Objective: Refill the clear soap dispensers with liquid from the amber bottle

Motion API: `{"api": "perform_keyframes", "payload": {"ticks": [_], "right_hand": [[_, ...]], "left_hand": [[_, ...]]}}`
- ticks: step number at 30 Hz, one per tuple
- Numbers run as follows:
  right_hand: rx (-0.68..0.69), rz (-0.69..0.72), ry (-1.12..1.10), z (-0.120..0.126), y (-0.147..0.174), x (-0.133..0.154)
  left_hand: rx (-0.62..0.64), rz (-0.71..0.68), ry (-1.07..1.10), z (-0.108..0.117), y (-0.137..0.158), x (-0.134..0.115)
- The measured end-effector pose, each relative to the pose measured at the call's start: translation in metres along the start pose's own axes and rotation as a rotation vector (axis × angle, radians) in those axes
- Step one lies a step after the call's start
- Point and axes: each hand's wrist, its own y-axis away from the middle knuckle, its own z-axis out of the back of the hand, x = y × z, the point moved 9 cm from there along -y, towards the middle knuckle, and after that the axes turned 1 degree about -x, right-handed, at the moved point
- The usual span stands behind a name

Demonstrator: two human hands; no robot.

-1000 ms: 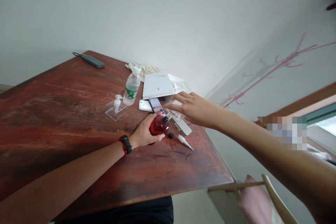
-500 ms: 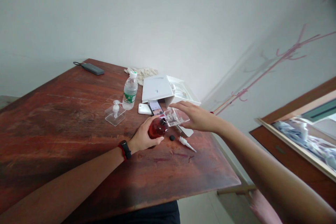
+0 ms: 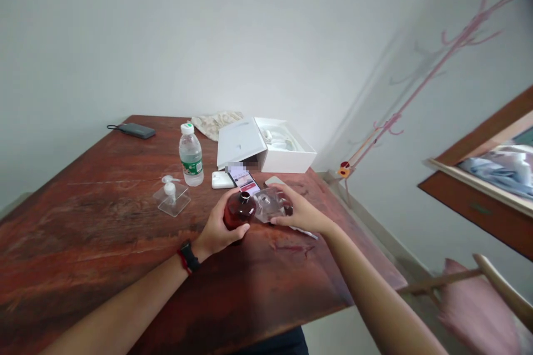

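My left hand [image 3: 217, 227] is wrapped around a reddish-brown bottle [image 3: 240, 209], which is upright with its uncapped neck facing up. Close on its right, my right hand [image 3: 303, 214] grips a clear square bottle [image 3: 266, 206] from the far side and top edge, thumb at the near side. The two bottles are side by side, and I cannot tell whether they touch. Under my right hand the thin tube of a white pump head [image 3: 307, 233] sticks out; the rest of it is hidden. Reddish wet marks [image 3: 291, 248] lie on the wood nearby.
On the wooden table [image 3: 104, 222] stand a clear pump bottle [image 3: 171, 198] and a green-labelled water bottle [image 3: 191, 160]. Behind my hands are a phone [image 3: 245, 180], a white case [image 3: 222, 179], an open white box [image 3: 287, 158] and a cloth [image 3: 214, 123]. A dark grey device [image 3: 137, 130] lies far left.
The clear bottle has gone from tipped at the reddish-brown bottle's mouth to beside it, more upright and lower. The reddish-brown bottle has straightened up. The view has shifted.
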Motion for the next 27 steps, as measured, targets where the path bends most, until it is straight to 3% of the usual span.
{"api": "perform_keyframes", "payload": {"ticks": [5,15,22,27], "right_hand": [[-0.155,-0.066,-0.292,-0.017,0.011,-0.021],[-0.269,-0.132,-0.229,-0.028,0.019,-0.021],[-0.143,-0.134,-0.025,-0.051,0.015,-0.019],[0.002,-0.067,0.056,-0.074,0.013,-0.008]], "left_hand": [[-0.005,0.005,-0.076,0.002,0.000,-0.001],[-0.096,0.036,-0.288,0.019,0.008,-0.001],[-0.133,0.016,-0.500,0.053,0.041,-0.034],[-0.090,-0.038,-0.512,0.055,0.065,-0.049]]}}
